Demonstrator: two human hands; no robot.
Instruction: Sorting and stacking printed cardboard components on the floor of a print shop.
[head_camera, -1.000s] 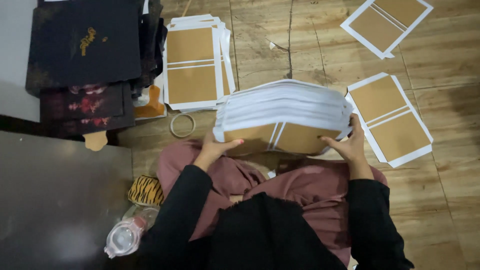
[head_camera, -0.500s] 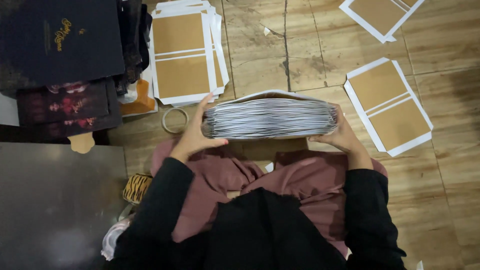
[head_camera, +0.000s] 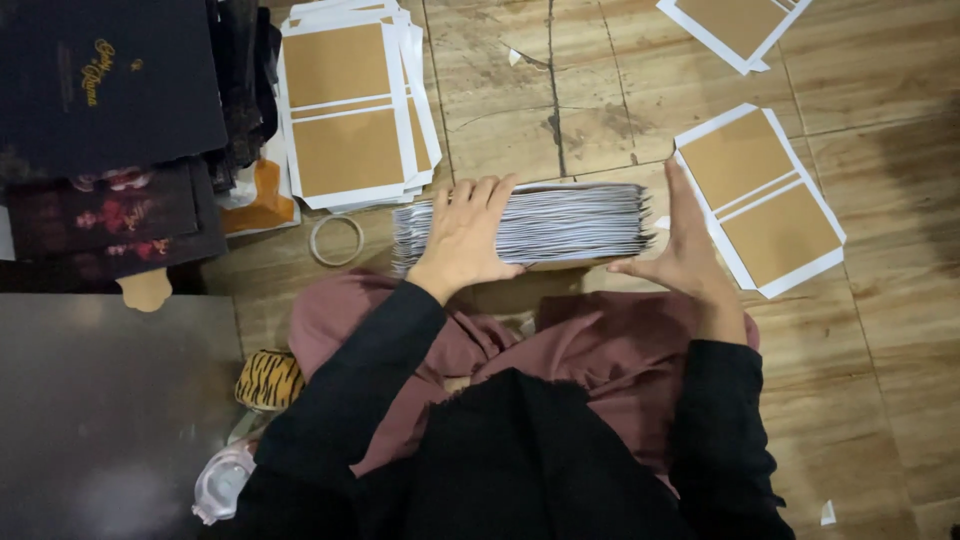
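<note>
Pressing flat, open left hand (head_camera: 465, 235) hides the card stack's (head_camera: 560, 222) end; right hand (head_camera: 685, 245) braces, ungripped

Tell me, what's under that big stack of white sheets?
The stack of white sheets stands on edge on the tiled floor, with the left hand across its front and the right hand against its end. The floor directly beneath is covered.

The stack of sheets (head_camera: 530, 222) has dropped from tilted to edge-on; the left hand (head_camera: 465, 235) now lies across it.
</note>
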